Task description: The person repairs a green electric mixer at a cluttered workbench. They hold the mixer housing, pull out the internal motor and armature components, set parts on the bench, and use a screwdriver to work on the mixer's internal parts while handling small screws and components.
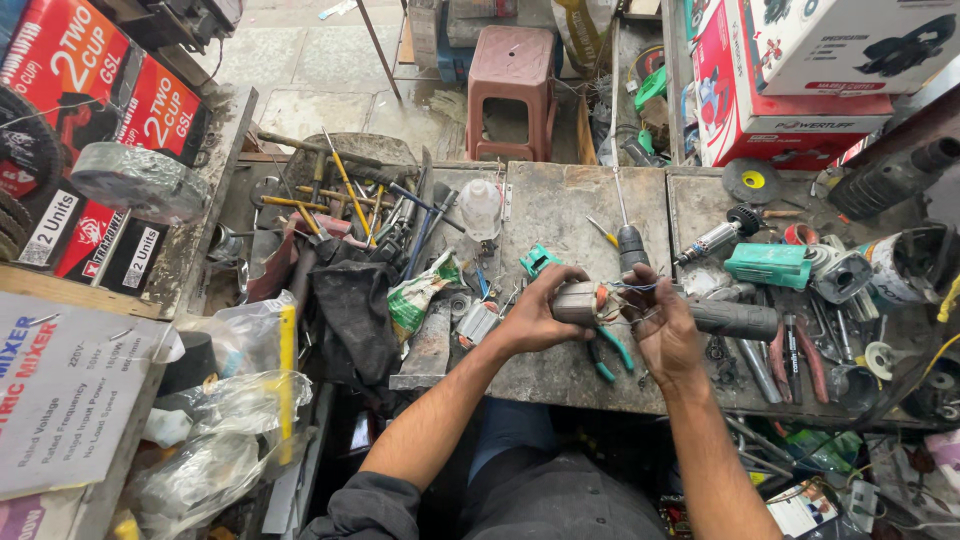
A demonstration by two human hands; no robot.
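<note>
A: Report the position of the hands.

B: Both hands are above the front edge of the grey workbench (560, 215), close together. The left hand (535, 312) grips a grey cylindrical motor part (578, 303) from its left end, fingers curled around the body. The right hand (665, 330) is at the right end of the same part, fingertips pinched narrowly on the thin wires (632, 290) that leave it. Whether the right hand also touches the body of the part cannot be determined.

A: Location of the motor part?

B: It is held just above the bench surface, horizontal, between the two hands, near the front middle of the bench.

A: Adjacent items?

B: Pliers with teal handles (612, 352) lie directly beneath the hands on the bench. A screwdriver (628, 235) lies just behind the hands, shaft pointing away. A black ribbed grip (735, 320) lies just right of the right hand. A teal tool housing (768, 265) and a motor armature (715, 238) lie further right and behind.

A: Remainder of the area?

B: A pile of hand tools (360, 210) occupies the left part of the bench, with a dark cloth (355, 310) in front of it. A pink plastic stool (512, 90) stands on the floor beyond the bench. Red cartons (95, 95) are stacked at the left.
</note>
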